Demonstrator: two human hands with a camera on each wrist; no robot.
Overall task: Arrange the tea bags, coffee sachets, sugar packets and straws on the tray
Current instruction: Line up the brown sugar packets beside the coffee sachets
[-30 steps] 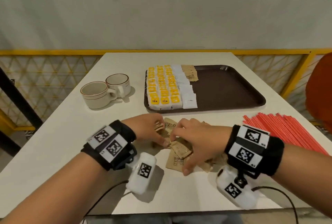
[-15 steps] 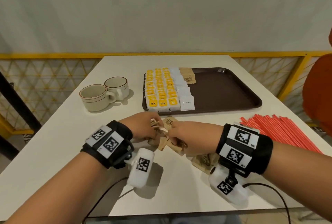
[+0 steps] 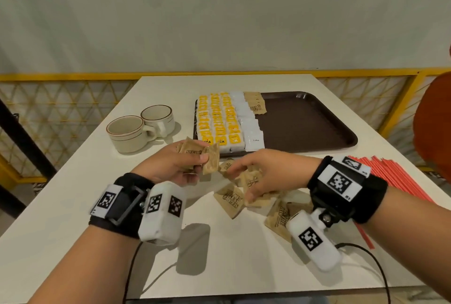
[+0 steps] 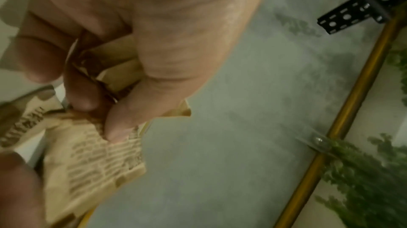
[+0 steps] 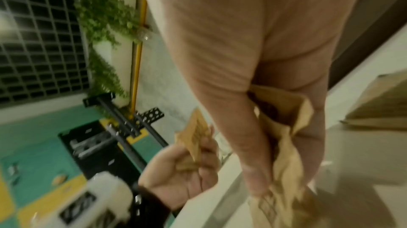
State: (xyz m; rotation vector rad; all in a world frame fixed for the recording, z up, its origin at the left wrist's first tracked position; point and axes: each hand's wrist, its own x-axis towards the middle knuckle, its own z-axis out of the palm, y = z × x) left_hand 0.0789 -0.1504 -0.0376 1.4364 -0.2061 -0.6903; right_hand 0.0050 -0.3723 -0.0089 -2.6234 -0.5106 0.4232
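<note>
Brown paper sugar packets [image 3: 230, 200] lie scattered on the white counter [image 3: 80, 196] just in front of the dark brown tray [image 3: 317, 128], where rows of yellow tea bags [image 3: 217, 120], a column of white coffee sachets [image 3: 251, 130] and a few sugar packets already sit at the left end. From the head camera, the left hand [image 3: 175, 169], low beside the pile half a second ago, now stands lifted clear of the counter with a small stack of packets gripped in its fingers, while the right hand [image 3: 263, 174] reaches down into the loose packets and pinches one; gathering appears well under way, with the bundle likely headed for the tray. The red straws [image 3: 395, 176] at the right remain off the tray, and two cups [image 3: 129, 132] stand to its left. The left wrist camera adds what the head view cannot: thumb and fingers [image 4: 118, 118] clamped on packet edges, fine print legible on one packet [image 4: 99, 158]. The right wrist camera, blurred, shows the right hand's fingers [image 5: 255, 170] curled around a crumpled packet [image 5: 286, 144], the left hand [image 5: 182, 172] beyond with its stack.
</note>
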